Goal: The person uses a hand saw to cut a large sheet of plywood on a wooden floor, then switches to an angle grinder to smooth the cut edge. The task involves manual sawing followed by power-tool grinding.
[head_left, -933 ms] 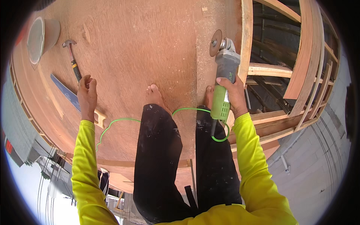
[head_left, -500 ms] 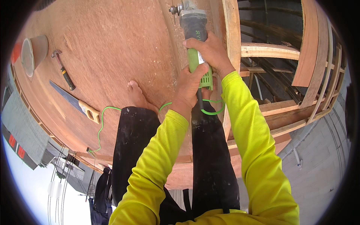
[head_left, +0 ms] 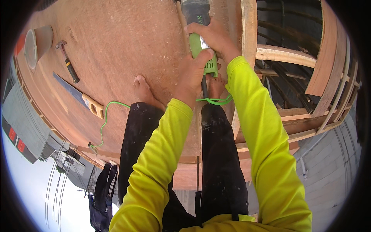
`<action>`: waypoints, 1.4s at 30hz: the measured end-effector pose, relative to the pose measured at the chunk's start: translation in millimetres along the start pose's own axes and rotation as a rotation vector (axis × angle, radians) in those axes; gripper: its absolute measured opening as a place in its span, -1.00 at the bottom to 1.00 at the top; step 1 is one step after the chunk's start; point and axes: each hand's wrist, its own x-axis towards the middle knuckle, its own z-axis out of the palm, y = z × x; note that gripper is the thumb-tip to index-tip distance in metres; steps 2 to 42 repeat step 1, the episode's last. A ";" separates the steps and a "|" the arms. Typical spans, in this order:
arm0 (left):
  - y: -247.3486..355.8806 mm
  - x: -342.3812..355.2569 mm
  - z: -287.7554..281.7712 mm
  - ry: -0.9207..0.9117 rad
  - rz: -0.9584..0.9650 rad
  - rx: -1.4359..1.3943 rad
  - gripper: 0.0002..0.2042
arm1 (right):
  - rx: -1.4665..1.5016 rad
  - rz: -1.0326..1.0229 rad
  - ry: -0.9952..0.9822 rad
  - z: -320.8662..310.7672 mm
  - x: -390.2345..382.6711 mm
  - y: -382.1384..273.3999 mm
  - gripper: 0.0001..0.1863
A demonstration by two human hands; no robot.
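Observation:
Both my hands grip a green and dark grey angle grinder at the top centre, over the plywood. My left hand closes round the rear of its green body, thumb on top. Farther forward, my right hand wraps the body from the right side, its thumb lying across the top. The tool's front end runs past the upper edge, so its disc area is out of sight. From its rear hangs a dark cable sleeve leading to a green cord, which loops by my right foot.
Plywood sheeting lies under my bare feet. To the left are a handsaw, a claw hammer and a bucket. On the right, an open timber frame has gaps over dark beams. A dark bag hangs beyond the lower-left edge.
The grinder and both hands have shifted toward the top edge, and the tool's front end has left the picture. My hands keep their hold. The view has shifted slightly.

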 end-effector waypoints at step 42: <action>1.5 2.2 1.2 0.010 -0.007 -0.029 -0.57 | 0.000 -0.002 -0.009 -0.5 5.4 0.8 -0.48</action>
